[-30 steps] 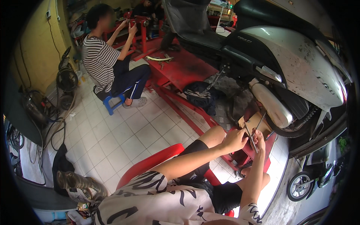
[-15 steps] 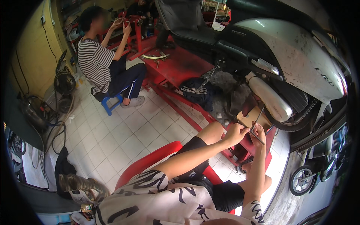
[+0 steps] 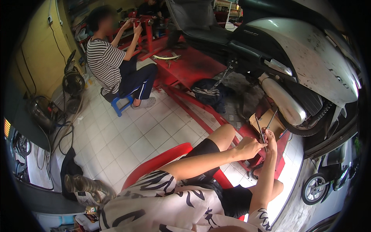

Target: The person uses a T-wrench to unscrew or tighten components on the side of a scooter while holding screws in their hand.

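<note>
Toward the lower right, my left hand (image 3: 250, 147) is closed at the lower end of a thin flat metal piece (image 3: 259, 127). Just right of it, my right hand (image 3: 270, 141) grips that piece where it crosses a slender metal rod (image 3: 273, 118), which points up toward the scooter's silver exhaust (image 3: 286, 106). An open cardboard box (image 3: 268, 120) lies behind my hands on the red lift (image 3: 196, 62). Exactly what my fingertips touch is partly hidden.
A silver scooter (image 3: 305, 58) fills the upper right. A co-worker (image 3: 110, 65) on a blue stool (image 3: 119, 107) sits left of the lift. Hoses and machines (image 3: 44, 114) line the yellow wall (image 3: 31, 50). A red chair (image 3: 150, 164) is under me. Another scooter (image 3: 324, 185) stands at right.
Since half a second ago the flat piece has swung more upright, and my left hand has shifted downward to its lower end. The view has shifted slightly.
</note>
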Demonstrator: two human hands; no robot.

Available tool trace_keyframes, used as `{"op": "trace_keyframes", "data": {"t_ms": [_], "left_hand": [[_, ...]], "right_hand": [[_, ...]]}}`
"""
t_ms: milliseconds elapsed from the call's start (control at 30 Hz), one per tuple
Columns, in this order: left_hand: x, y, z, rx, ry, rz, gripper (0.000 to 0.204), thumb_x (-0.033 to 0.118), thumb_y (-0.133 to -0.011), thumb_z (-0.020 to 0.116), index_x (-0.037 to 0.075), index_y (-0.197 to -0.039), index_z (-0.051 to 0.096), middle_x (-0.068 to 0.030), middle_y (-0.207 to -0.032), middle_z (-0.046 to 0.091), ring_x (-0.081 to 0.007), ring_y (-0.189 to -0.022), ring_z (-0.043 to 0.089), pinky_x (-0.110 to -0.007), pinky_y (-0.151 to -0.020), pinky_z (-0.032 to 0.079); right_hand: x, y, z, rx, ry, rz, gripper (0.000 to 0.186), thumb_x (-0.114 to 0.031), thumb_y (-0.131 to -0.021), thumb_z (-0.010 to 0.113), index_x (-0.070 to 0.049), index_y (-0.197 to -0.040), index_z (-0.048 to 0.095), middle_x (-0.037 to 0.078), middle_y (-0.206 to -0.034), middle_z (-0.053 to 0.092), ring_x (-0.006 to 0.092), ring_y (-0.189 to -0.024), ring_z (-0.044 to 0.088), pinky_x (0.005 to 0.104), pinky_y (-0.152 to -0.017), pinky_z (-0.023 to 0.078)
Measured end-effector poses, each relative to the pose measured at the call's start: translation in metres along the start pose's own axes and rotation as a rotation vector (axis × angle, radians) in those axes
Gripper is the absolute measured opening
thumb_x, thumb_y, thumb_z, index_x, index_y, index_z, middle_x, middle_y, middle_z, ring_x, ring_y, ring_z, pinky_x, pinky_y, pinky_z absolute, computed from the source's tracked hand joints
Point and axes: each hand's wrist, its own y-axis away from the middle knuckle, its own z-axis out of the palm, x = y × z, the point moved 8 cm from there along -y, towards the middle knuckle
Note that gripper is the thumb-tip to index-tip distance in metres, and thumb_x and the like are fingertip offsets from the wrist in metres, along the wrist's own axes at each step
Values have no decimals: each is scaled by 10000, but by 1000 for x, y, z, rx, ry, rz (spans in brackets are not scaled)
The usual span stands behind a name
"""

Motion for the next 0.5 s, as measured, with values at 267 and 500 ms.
{"op": "trace_keyframes", "data": {"t_ms": [267, 500], "left_hand": [[-89, 24, 20, -50, 779, -826, 360, 385, -897, 631, 28, -853, 643, -89, -580, 615, -210, -472, 608, -313, -473, 493], [-87, 25, 59, 159, 1537, -1067, 318, 316, -937, 620, 59, -750, 603, 13, -561, 509, -64, -440, 431, -222, -388, 326]], "right_hand": [[4, -9, 14, -28, -93, -4, 208, -207, -936, 606, -20, -926, 516, -28, -623, 449, 25, -482, 347, 173, -426, 257], [0, -7, 17, -54, -144, -38, 234, -241, -954, 579, -12, -957, 531, -26, -624, 456, 31, -481, 372, 172, -432, 276]]}}
